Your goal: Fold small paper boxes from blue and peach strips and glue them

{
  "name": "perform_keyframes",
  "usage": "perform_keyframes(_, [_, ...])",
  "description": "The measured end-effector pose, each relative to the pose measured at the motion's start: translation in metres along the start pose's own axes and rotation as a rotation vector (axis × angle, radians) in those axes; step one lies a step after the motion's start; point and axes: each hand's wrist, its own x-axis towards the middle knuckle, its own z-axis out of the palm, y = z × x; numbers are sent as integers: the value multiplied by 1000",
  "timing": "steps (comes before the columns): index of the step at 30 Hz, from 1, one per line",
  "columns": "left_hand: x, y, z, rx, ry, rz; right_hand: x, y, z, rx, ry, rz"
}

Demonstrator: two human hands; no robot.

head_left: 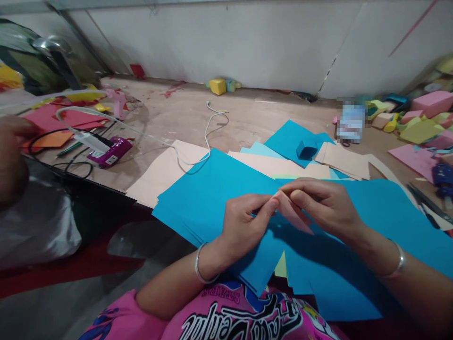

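Observation:
Between my two hands is a small folded piece of light pink paper (pixel 293 213), held above large blue sheets (pixel 212 189). My left hand (pixel 249 217) pinches its upper left end between thumb and fingers. At the top right of the piece, my right hand (pixel 323 203) has its thumb and fingers closed on the paper. Peach sheets (pixel 166 170) lie partly under the blue ones. A small dark blue folded paper box (pixel 306 149) rests on a blue sheet beyond my hands.
A purple power strip (pixel 115 152) with cables sits left, near another person's arm (pixel 12 160). Right are a phone (pixel 351 123), colourful paper boxes (pixel 432 104), scissors (pixel 423 200) and a dark blue tool (pixel 444 179). A yellow box (pixel 217 86) stands by the wall.

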Motion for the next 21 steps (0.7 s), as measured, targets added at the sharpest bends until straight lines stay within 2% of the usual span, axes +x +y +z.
perform_keyframes(4, [0,-5,-7,-2,42,-74,1,-3,4,-36,-63,22])
perform_keyframes(9, [4,-4,-15,-29,-80,-159,-3,2,9,-164,-85,-89])
perform_keyframes(14, [11,-3,-17,-89,-120,-211,-7,7,13,-197,-126,-152])
perform_keyframes(17, [13,-3,-19,-155,-92,-262,-6,8,12,-173,-161,-125])
perform_keyframes(21, [13,-5,-23,-206,1,-369,-1,14,8,-142,-206,-17])
